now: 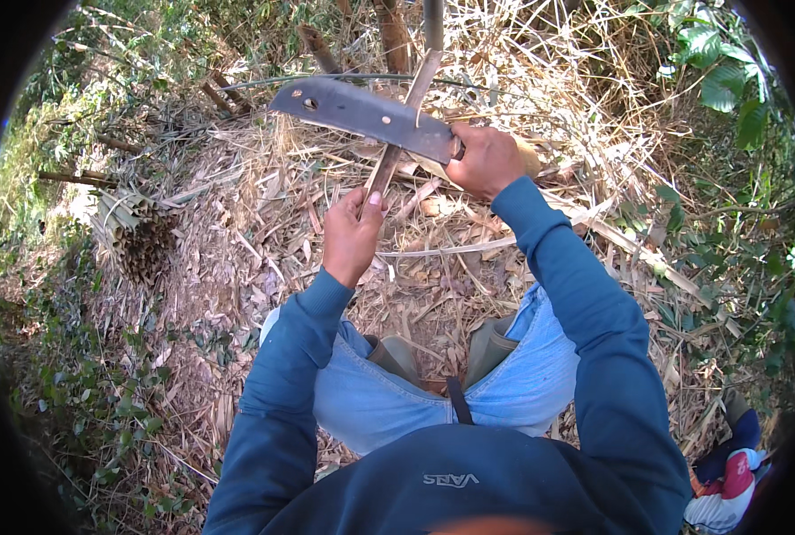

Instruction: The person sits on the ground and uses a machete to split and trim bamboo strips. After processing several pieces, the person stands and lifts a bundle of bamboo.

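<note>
My right hand [487, 160] is wrapped round the handle of a machete [353, 109]. Its broad dark blade, with a few holes through it, points left and slightly away from me. My left hand [354, 234] pinches the near end of a narrow flat bamboo strip [385, 169]. The strip slants away from me and up to the right. Across its middle lies the blade, hiding part of it; I cannot tell how deep the edge sits, if at all. Beyond the blade the strip's far part shows again, close to an upright grey pole [433, 25].
Cut bamboo pieces lie in a bundle [135, 232] at the left. Stumps [393, 36] stand at the far side, among dry straw and leaf litter. Green leaves [723, 85] hang at the far right. Crumpled clothing [727, 490] lies near right. My boots [488, 348] are below my hands.
</note>
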`<state>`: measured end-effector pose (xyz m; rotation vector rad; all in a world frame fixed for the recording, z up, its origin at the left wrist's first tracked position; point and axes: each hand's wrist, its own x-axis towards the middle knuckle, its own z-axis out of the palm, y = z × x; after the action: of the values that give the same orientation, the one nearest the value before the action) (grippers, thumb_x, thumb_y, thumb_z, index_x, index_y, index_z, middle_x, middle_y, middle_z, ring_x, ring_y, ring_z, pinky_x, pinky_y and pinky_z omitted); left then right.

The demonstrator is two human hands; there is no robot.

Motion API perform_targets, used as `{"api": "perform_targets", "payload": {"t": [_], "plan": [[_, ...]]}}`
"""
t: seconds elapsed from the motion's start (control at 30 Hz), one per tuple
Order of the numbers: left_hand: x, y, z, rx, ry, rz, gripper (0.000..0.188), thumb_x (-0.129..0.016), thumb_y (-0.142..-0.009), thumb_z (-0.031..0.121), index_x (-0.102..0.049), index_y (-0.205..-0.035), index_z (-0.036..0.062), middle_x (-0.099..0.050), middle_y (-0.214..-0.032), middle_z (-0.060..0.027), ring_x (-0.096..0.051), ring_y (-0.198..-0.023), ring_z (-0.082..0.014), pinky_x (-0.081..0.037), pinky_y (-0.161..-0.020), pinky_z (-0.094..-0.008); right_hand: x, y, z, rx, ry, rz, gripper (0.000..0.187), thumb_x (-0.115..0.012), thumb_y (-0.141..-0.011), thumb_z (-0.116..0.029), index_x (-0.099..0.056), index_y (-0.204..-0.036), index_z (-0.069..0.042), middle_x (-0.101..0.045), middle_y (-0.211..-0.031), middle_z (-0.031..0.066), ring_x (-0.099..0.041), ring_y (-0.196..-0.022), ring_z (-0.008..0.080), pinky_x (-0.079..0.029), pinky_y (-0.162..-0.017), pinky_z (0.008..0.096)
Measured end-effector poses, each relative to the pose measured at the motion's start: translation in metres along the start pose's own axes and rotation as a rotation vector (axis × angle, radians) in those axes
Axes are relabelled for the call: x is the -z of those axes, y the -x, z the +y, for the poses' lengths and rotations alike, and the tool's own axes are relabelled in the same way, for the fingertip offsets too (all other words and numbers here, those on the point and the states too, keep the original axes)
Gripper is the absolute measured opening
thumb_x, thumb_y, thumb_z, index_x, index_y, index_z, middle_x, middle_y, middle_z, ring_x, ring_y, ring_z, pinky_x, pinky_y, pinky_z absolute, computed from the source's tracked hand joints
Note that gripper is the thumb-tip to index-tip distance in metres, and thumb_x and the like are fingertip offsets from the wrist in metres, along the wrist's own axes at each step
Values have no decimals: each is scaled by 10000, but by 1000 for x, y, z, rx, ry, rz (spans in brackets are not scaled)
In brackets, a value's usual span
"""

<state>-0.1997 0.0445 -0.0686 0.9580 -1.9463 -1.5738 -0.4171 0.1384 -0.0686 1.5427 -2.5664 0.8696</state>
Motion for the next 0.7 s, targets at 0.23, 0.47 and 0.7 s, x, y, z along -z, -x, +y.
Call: {"api": "perform_targets", "payload": {"t": [0.23,0.47,0.7], "plan": [[4,-2,-2,66,16,-52,244,-539,-960,170,-621,-828,-18,-503,-623,26,-394,-554,-39,-314,-494,-242,10,-19,7,-96,8,3,281,-636,-685,-299,-684,-894,-117,-663,-716,172,-667,-692,353,-548,-693,444],[5,4,2,97,-11,-75,220,-536,-956,147,-612,-826,-14,-515,-641,26,-408,-570,-40,-319,-508,-242,2,-24,26,-132,42,74,308,-631,-754,-387,-691,-917,-133,-672,-739,169,-669,-705,347,-535,-699,451],[6,1,9,112,30,-85,208,-527,-956,133,-616,-835,-11,-510,-606,31,-414,-549,-45,-336,-504,-234,7,-38,23,-203,195,-1,351,-602,-810,-400,-679,-1043,-148,-682,-875,167,-670,-886,299,-535,-772,403]]}}
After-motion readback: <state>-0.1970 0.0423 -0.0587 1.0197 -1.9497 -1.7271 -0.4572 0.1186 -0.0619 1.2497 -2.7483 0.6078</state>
